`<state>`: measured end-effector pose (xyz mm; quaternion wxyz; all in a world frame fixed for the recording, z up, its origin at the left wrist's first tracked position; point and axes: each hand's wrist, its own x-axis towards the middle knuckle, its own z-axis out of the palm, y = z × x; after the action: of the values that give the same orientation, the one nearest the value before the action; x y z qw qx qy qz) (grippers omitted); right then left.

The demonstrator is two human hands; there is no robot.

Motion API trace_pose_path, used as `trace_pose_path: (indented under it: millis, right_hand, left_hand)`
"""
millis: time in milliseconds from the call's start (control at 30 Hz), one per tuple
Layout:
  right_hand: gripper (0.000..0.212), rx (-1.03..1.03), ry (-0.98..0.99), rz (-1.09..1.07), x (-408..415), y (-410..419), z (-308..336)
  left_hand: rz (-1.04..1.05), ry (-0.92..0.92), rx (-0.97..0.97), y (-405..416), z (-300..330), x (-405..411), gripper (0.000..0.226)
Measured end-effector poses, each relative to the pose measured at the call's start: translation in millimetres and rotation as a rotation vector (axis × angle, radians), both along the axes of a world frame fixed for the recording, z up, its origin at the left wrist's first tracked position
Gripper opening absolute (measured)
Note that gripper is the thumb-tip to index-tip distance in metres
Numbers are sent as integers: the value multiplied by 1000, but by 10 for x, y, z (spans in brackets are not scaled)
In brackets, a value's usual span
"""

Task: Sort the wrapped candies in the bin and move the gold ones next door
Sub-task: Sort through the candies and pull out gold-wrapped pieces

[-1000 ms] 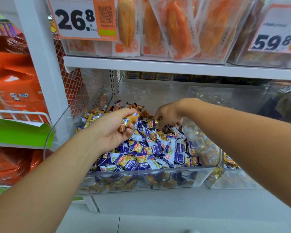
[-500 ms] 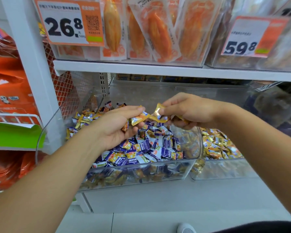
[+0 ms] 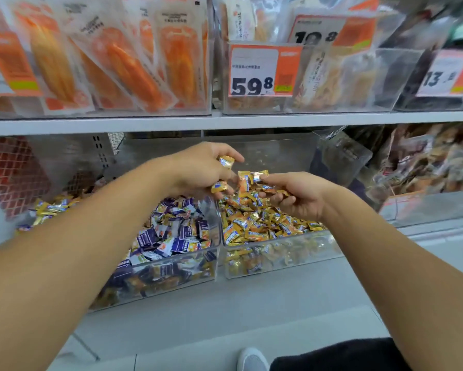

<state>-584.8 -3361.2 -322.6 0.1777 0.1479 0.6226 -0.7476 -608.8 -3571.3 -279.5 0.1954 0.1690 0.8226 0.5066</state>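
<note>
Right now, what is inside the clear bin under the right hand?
The right-hand clear bin holds a heap of gold-wrapped candies. The right hand, pinching gold ones, covers the heap's back; the bin's floor is buried.

Both forearms reach forward, the left hand (image 3: 198,170) and the right hand (image 3: 297,195) nearly meeting, fingers curled.

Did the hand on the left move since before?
Yes. The left hand, gripping gold candies, went rightward from over the purple candy bin to the gold candy bin.
</note>
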Motion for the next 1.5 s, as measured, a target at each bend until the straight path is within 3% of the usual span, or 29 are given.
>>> trace_pose_path:
  millis: [167, 233, 367, 533, 667, 900, 967, 1067, 1133, 1200, 1300, 1400, 1467, 1500]
  right_hand:
    - [22, -26, -47, -79, 18, 194, -36]
    - [31, -90, -64, -70, 3, 268, -65]
    - [23, -132, -25, -34, -20, 339, -100]
    - [23, -7, -16, -38, -65, 336, -77]
    - [25, 261, 86, -84, -129, 248, -58]
    - [16, 1053, 370, -132, -162, -36, -43]
    - [6, 1237, 517, -218, -190, -184, -23]
    - [13, 1216, 905, -248, -146, -587, 118]
    - [13, 1161, 1124, -55, -37, -976, 259]
    - [16, 1223, 1144, 361, 61, -1361, 333]
    - [32, 1345, 729, 890, 37, -1639, 316]
    - [56, 1263, 333, 1024, -77, -1697, 277]
    - [73, 1366, 275, 1079, -144, -1798, 222]
    - [71, 1456, 316, 1102, -176, -1862, 168]
  left_hand:
    - [-115, 126, -213, 266, 13, -238, 50]
    - [-177, 155, -269, 379, -30, -296, 47]
    - [-166, 188, -276, 549, -116, -365, 32]
    - [-167, 390, -336, 448, -51, -298, 29]
    - [-132, 555, -273, 84, -98, -18, 25]
    - [70, 589, -221, -783, -347, 369, 19]
    - [76, 601, -308, -970, -429, 433, 18]
    - [88, 636, -428, -1224, -447, 464, 20]
    - [99, 665, -528, -1433, -438, 414, 29]
    - [81, 623, -668, -1643, -448, 365, 45]
    - [14, 481, -701, -1819, -486, 307, 63]
    - [-62, 395, -690, -1864, -559, 249, 65]
    - [-77, 420, -726, -1874, -632, 186, 67]
    - [-65, 450, -742, -1884, -674, 154, 66]
